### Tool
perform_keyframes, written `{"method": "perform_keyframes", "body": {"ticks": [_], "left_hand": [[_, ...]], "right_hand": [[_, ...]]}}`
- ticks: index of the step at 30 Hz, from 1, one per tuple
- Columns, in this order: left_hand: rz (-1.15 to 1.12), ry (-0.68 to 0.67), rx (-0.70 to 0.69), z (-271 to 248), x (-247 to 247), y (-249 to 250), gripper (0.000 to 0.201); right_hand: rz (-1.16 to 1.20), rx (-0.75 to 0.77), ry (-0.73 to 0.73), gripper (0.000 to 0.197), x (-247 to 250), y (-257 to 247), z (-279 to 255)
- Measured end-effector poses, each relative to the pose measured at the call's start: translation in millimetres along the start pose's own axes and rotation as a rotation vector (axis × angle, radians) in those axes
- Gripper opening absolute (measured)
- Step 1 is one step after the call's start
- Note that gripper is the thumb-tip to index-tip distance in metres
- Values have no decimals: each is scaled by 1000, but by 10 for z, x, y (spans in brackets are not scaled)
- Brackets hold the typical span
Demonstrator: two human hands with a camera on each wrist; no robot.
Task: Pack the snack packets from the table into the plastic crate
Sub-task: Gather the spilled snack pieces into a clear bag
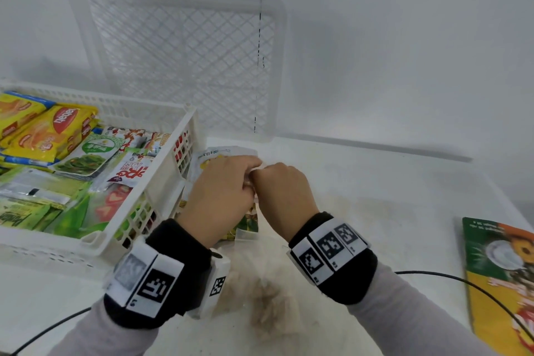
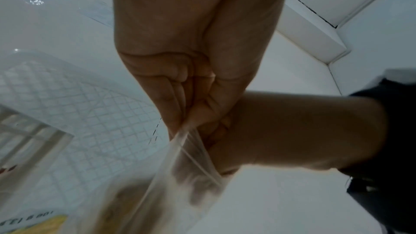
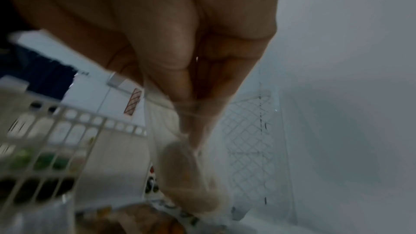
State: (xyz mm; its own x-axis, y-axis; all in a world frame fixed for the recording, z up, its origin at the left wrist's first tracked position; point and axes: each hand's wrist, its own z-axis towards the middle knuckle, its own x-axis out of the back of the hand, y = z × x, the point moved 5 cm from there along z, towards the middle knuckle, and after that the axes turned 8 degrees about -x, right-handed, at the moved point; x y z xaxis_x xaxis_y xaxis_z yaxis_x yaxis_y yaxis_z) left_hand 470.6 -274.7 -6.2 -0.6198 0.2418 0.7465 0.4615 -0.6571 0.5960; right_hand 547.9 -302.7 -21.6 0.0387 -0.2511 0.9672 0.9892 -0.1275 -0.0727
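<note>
A clear snack bag (image 1: 264,302) with pale brown contents hangs blurred between my wrists, above the table. My left hand (image 1: 224,192) and right hand (image 1: 281,189) meet knuckle to knuckle and both pinch its top edge. In the left wrist view the left hand (image 2: 180,84) pinches the clear snack bag (image 2: 180,170) beside the right hand (image 2: 292,131). In the right wrist view the right hand (image 3: 180,51) pinches the clear snack bag (image 3: 191,175). The white plastic crate (image 1: 161,182) at left holds several packets. A white-and-yellow packet (image 1: 206,157) lies beneath my left hand.
A green and yellow packet (image 1: 500,283) lies at the table's right edge. Another white crate (image 1: 179,52) leans on the back wall. A green-printed packet (image 1: 245,224) shows between my hands. Black cables (image 1: 462,283) cross the table near both forearms.
</note>
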Motion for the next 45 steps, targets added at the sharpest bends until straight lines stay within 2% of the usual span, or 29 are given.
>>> {"method": "perform_keyframes", "body": {"ticks": [2, 3, 5, 7, 8, 9, 10, 12, 15, 18, 20, 23, 30, 34, 38, 45], "left_hand": [[10, 1, 1, -10, 3, -16, 33], [16, 30, 20, -13, 39, -46, 37], [8, 81, 93, -7, 159, -147, 45], [-40, 97, 150, -8, 296, -238, 48], [-59, 101, 159, -12, 367, -263, 48], [-69, 108, 161, -15, 436, -277, 48], [-70, 118, 162, -21, 502, -287, 48], [-51, 138, 165, -46, 609, -297, 45], [-43, 157, 165, -106, 714, -307, 45], [-45, 170, 179, -185, 779, -321, 46], [-63, 186, 193, -232, 812, -339, 46], [-98, 207, 201, -296, 842, -365, 46], [-72, 273, 207, -368, 954, -385, 45], [-64, 287, 194, -362, 984, -356, 44], [-74, 296, 186, -341, 965, -362, 42], [-65, 243, 193, -259, 837, -406, 45]], "right_hand": [[96, 54, -30, 26, 16, -8, 24], [235, 83, -7, 25, 57, -1, 18], [568, 70, 172, 19, 200, 84, -27], [739, -16, 382, 15, 271, 243, -80], [764, -80, 413, 15, 244, 330, -79], [768, -166, 382, 16, 171, 420, -39], [748, -262, 280, 18, 47, 515, 21], [673, -424, -53, 23, -286, 660, 114], [710, -516, -465, 41, -721, 671, 136], [940, -613, -718, 59, -937, 506, 142], [1009, -651, -780, 48, -965, 405, 182], [960, -655, -723, 26, -920, 362, 275], [1093, -666, -546, 6, -624, 681, 447], [1147, -711, -478, 17, -501, 1004, 457], [1163, -803, -431, 19, -493, 1351, 319], [1021, -965, -379, 25, -741, 1763, -41]]}}
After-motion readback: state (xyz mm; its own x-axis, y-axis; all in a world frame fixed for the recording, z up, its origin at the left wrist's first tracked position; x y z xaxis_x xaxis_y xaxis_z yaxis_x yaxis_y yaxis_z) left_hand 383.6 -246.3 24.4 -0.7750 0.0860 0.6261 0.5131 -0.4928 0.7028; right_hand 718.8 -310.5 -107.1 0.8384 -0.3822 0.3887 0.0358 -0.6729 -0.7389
